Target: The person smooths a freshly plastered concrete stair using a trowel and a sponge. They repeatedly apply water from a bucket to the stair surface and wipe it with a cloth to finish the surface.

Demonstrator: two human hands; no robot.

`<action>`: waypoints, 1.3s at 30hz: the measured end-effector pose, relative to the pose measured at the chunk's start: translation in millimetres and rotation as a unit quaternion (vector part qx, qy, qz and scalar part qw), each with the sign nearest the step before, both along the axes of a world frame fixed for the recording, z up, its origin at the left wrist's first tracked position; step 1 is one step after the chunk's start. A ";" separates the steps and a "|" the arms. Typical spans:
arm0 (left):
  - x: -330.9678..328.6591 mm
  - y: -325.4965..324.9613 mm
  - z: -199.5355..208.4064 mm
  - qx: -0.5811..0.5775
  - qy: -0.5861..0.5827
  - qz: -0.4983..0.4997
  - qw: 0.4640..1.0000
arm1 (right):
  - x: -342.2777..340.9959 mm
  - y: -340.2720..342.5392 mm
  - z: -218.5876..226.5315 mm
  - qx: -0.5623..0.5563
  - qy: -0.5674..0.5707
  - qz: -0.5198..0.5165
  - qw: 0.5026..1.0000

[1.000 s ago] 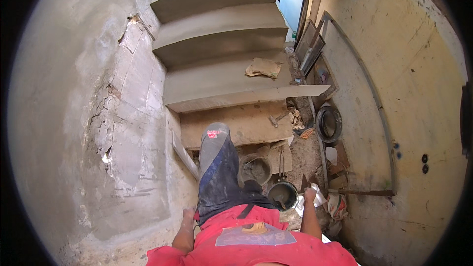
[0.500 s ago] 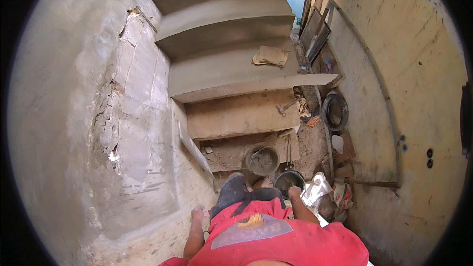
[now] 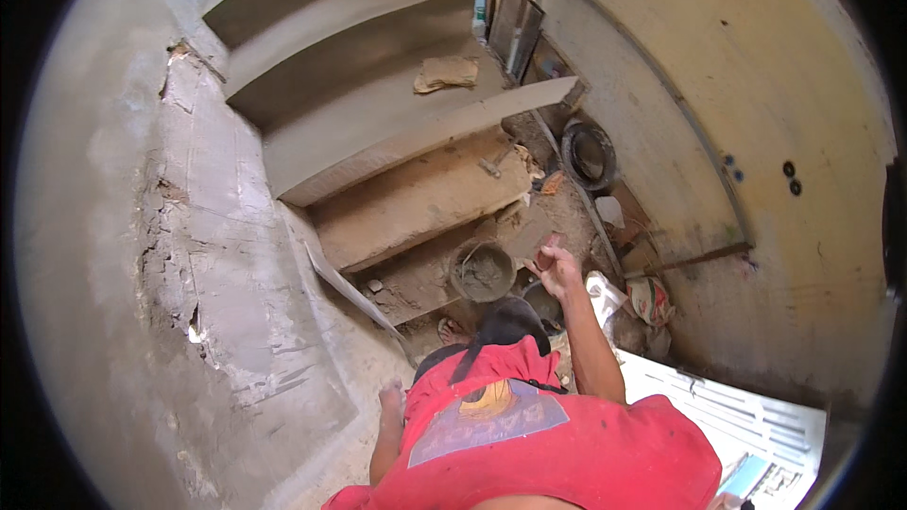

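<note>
My right hand [image 3: 559,274] is raised in front of me over the floor, its fingers closed round a small reddish-brown piece [image 3: 548,251] whose kind I cannot make out. Below that forearm a black bucket [image 3: 540,304] is partly covered by my arm and leg. Left of it stands a bucket of wet grey mortar [image 3: 483,271], its wire handle visible. Down at my left side hangs my left hand [image 3: 391,397], beside the base of the plastered wall; its fingers are too small and blurred to read.
Concrete stairs [image 3: 368,146] rise ahead, with a folded paper sack [image 3: 446,74] on one tread and a hammer [image 3: 489,168] on a lower step. A black round tub [image 3: 588,157] leans by the right wall. Sacks [image 3: 650,300] and a white louvred panel [image 3: 746,406] lie at right.
My right hand has come up out of the black bucket and reaches forward with the reddish-brown piece. My body and view have turned, and a foot now shows beside the mortar bucket.
</note>
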State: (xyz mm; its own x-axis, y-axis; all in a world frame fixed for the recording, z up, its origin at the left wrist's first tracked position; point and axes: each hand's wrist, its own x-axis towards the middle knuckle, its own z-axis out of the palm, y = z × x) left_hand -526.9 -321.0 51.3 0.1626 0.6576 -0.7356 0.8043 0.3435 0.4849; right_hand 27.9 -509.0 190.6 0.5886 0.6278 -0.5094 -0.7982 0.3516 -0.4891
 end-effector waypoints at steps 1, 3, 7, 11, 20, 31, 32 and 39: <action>4.7 7.6 -0.8 -0.014 -0.026 0.060 0.998 | -8.8 0.1 10.9 0.036 -0.009 0.002 0.999; 12.6 23.0 0.2 -0.080 -0.060 0.227 0.969 | -28.4 -1.1 26.6 0.033 -0.008 -0.020 0.999; 12.3 36.9 6.1 -0.066 -0.082 0.239 0.965 | -64.5 -4.5 36.8 0.025 -0.003 -0.029 0.999; -1.0 26.8 -8.9 -0.063 -0.077 0.245 0.964 | -88.4 -11.0 30.1 0.012 0.000 -0.026 1.000; -32.1 2.7 -54.6 0.019 0.028 -0.135 0.990 | -88.8 -27.1 5.5 -0.042 -0.014 -0.063 0.997; -3.7 31.1 -17.1 0.019 -0.011 -0.057 0.998 | -75.7 5.9 -56.6 -0.339 -0.089 -0.001 0.937; -2.1 28.9 -9.6 0.001 -0.052 0.030 0.998 | -76.3 12.1 -64.4 -0.346 -0.090 0.009 0.934; -15.1 12.0 18.4 -0.008 -0.037 0.157 0.987 | -81.6 54.4 -111.9 -0.364 -0.070 0.065 0.927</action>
